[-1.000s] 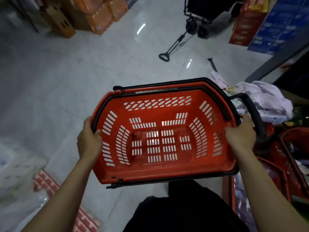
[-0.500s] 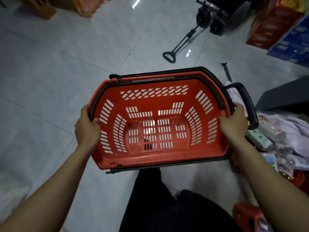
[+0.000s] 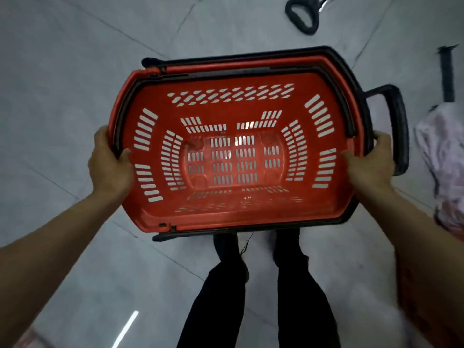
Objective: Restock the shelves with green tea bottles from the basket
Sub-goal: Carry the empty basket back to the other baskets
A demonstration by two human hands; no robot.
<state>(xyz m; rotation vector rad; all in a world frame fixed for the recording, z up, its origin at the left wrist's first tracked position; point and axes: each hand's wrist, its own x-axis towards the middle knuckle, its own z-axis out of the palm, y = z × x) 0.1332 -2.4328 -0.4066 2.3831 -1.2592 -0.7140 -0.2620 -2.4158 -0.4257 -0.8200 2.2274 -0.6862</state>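
Observation:
A red plastic shopping basket (image 3: 233,214) with black handles hangs level above the tiled floor, in front of my legs. Nothing lies inside it; its slotted bottom and walls show bare. My left hand (image 3: 110,162) grips the basket's left rim, thumb curled over the edge. On the opposite rim my right hand (image 3: 371,162) grips beside the black pull handle (image 3: 399,129). No green tea bottles or shelves appear in view.
Grey floor tiles (image 3: 75,71) spread all around. A black looped trolley handle (image 3: 301,16) lies at the top right. A pale cloth bundle (image 3: 444,156) sits at the right edge. My dark trouser legs (image 3: 263,297) stand below the basket.
My view has tilted down towards the floor and my feet. The basket stays held by both hands and now looks larger and closer; the goods stacks and other baskets have left the view.

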